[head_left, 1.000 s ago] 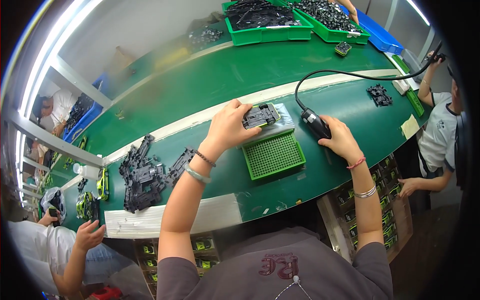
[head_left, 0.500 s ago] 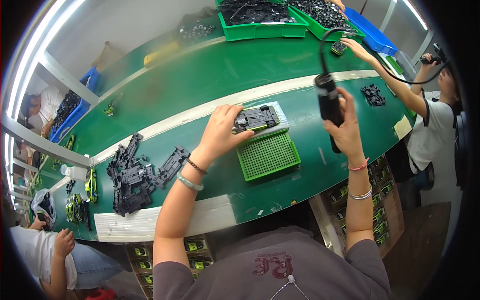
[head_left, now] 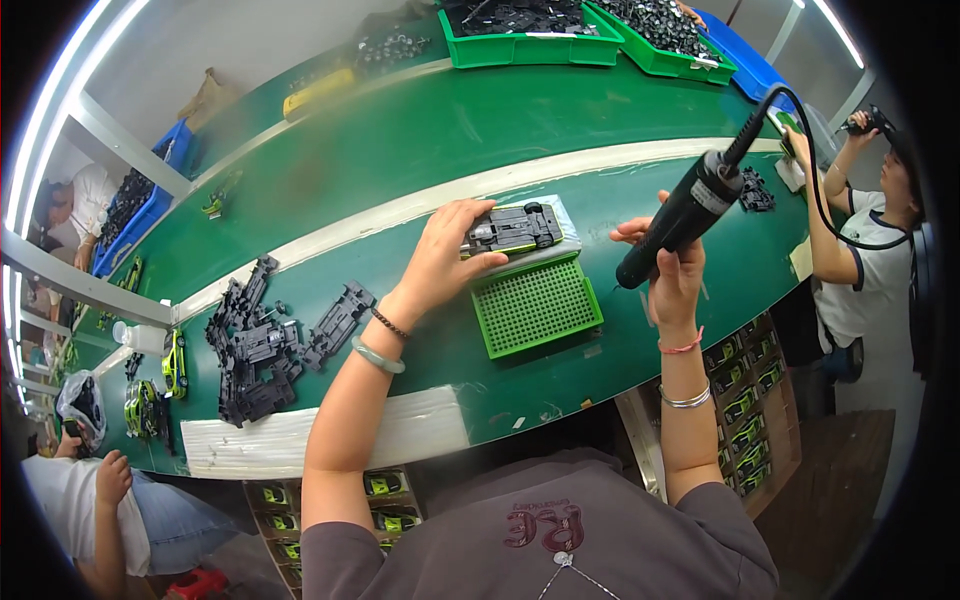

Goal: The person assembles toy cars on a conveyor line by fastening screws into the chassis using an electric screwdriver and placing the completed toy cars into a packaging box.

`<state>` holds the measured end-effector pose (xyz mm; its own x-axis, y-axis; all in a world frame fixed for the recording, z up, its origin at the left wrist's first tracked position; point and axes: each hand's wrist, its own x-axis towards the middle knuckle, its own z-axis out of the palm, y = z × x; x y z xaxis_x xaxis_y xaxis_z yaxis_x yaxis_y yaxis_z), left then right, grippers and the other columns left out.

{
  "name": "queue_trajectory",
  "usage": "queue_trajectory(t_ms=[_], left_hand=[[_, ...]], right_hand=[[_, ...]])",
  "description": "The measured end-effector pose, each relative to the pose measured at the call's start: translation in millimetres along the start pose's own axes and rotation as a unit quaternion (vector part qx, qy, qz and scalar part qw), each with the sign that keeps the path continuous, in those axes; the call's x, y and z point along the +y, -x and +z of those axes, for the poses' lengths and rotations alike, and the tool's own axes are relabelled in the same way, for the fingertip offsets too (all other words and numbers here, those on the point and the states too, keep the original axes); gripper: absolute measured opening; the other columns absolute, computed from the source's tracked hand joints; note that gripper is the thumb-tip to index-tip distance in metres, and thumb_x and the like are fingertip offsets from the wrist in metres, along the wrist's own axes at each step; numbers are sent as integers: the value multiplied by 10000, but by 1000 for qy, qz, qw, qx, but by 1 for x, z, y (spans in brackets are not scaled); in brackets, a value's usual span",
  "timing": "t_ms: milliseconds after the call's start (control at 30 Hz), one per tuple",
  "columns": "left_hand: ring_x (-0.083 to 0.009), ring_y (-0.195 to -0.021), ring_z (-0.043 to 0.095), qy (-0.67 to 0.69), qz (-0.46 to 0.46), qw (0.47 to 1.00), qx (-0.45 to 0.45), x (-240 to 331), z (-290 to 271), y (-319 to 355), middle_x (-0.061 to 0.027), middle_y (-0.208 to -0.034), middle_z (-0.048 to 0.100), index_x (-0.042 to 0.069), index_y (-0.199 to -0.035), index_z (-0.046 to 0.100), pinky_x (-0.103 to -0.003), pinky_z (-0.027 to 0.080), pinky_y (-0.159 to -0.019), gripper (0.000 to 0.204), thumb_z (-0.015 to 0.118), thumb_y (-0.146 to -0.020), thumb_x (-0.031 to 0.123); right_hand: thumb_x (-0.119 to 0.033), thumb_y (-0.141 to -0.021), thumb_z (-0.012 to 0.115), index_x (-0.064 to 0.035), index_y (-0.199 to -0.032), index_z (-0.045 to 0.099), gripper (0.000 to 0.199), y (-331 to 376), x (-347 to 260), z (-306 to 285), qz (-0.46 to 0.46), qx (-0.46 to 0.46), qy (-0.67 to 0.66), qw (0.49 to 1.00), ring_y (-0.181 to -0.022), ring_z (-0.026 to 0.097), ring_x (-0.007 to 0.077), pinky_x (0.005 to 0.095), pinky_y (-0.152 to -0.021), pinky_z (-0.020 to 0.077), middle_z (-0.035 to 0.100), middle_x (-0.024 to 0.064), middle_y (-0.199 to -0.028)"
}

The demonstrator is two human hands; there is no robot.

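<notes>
My left hand (head_left: 447,243) is closed around the left end of a toy car (head_left: 517,229), which lies upside down with its black underside and wheels up. The car rests on a pale block (head_left: 571,240) just behind a green perforated tray (head_left: 537,312). In my right hand (head_left: 676,285) is a black corded electric screwdriver (head_left: 690,205), held in the air to the right of the tray. Its narrow end tilts down to the left, apart from the car. To the left of my left forearm lie a loose black car chassis (head_left: 340,325) and a heap of similar chassis (head_left: 256,365).
Green bins (head_left: 535,52) of black parts and a blue bin (head_left: 745,60) stand at the back. Yellow-green toy cars (head_left: 175,363) sit at the left. Cartons of cars (head_left: 745,410) are below the table edge. Co-workers are at right (head_left: 870,240) and left (head_left: 90,510).
The screwdriver has swung from nearly upright to a tilt, its tip now toward the left. My left hand stays on the car. The co-worker at right has drawn an arm back.
</notes>
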<state>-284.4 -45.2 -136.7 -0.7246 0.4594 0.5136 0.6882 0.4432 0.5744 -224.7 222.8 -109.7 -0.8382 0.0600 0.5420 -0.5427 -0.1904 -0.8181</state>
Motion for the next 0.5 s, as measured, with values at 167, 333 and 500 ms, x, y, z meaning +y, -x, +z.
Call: queue_trajectory(t_ms=[167, 333, 500], left_hand=[[-314, -1117, 471, 20, -21, 1000, 11, 0, 5, 4, -144, -1164, 530, 45, -1223, 473, -397, 352, -974, 602, 711, -729, 291], [-330, -1138, 446, -15, 16, 999, 23, -5, 8, 5, -162, -1178, 513, 57, -1237, 469, -409, 341, -979, 594, 695, -745, 300], [-335, -1139, 436, -69, 34, 997, 33, -4, 7, 1, -167, -1178, 505, 64, -1240, 467, -413, 329, -982, 597, 687, -749, 323]], right_hand=[[-466, -851, 576, -13, -1028, 455, 502, 2, 23, 5, -42, 70, 0, 997, -677, 575, 136, 249, -607, 469, 569, 82, -828], [-455, -861, 565, -9, -1055, 450, 499, 3, 29, -2, -49, 117, 81, 989, -619, 563, 132, 249, -566, 455, 562, 70, -800], [-479, -873, 519, 6, -1166, 430, 574, 5, 25, -1, -18, 145, 18, 989, -608, 556, 150, 291, -596, 473, 547, 68, -711]])
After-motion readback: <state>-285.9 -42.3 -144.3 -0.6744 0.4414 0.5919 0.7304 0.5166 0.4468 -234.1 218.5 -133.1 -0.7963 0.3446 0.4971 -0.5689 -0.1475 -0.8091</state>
